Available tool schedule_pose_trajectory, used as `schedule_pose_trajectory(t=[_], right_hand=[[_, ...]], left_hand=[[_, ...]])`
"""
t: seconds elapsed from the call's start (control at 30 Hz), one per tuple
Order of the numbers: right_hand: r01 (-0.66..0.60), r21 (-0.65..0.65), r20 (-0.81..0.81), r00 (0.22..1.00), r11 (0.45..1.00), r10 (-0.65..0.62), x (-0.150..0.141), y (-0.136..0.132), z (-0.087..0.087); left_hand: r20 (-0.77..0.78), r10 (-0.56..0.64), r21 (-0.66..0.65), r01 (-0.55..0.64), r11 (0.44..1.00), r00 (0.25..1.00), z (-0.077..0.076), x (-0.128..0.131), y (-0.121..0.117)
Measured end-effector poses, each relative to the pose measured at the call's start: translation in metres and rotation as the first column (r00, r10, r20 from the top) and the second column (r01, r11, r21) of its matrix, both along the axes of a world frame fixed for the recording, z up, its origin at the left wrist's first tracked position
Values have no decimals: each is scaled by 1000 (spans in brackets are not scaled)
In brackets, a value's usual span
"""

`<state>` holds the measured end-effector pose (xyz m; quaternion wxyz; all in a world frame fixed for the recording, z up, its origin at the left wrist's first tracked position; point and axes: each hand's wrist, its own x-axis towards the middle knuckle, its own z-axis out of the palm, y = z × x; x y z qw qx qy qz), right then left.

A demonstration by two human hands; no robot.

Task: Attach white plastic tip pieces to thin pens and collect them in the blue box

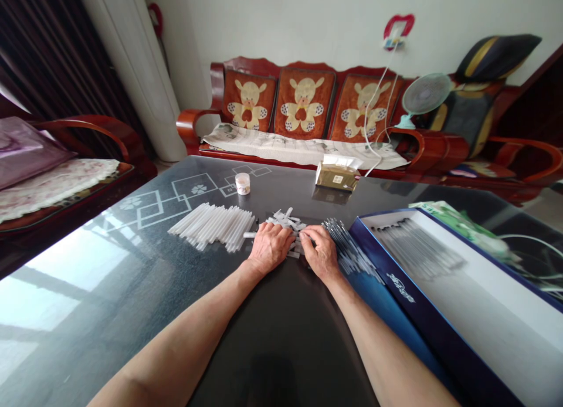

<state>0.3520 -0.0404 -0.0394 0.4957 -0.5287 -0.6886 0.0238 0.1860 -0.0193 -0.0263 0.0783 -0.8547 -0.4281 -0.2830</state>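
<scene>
left hand [272, 243]: fingers curled around a white tube [249, 235], its end jutting toward nine o'clock.
right hand [321, 251]: fingers bent in at three o'clock; too hidden to tell what they grip.
white pieces [287, 217]: heaped on the bench [290, 325] at twelve o'clock from the hands.
tube handling: keep it level, wrists low, fingertips close together.
</scene>
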Motion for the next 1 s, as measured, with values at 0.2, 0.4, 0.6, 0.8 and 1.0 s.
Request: schedule_pose_trajectory(t=[0.2,0.4,0.6,0.8,1.0], right_hand=[[-57,25,-4,998,998,57,0,-1,1],[-5,2,-10,1000,1000,6,-1,-2,2],[-26,17,5,1000,1000,26,0,0,0],[-30,13,-4,1000,999,30,-1,-4,4],[-3,0,4,1000,1000,3,0,0,1]], left_hand=[[-9,7,-10,-7,1000,1000,0,0,0],[-8,5,-14,-5,1000,1000,0,0,0],[-13,5,-6,-5,1000,1000,-1,0,0],[-11,6,-7,-6,1000,1000,0,0,-1],[-17,5,9,-5,1000,1000,-1,0,-1]])
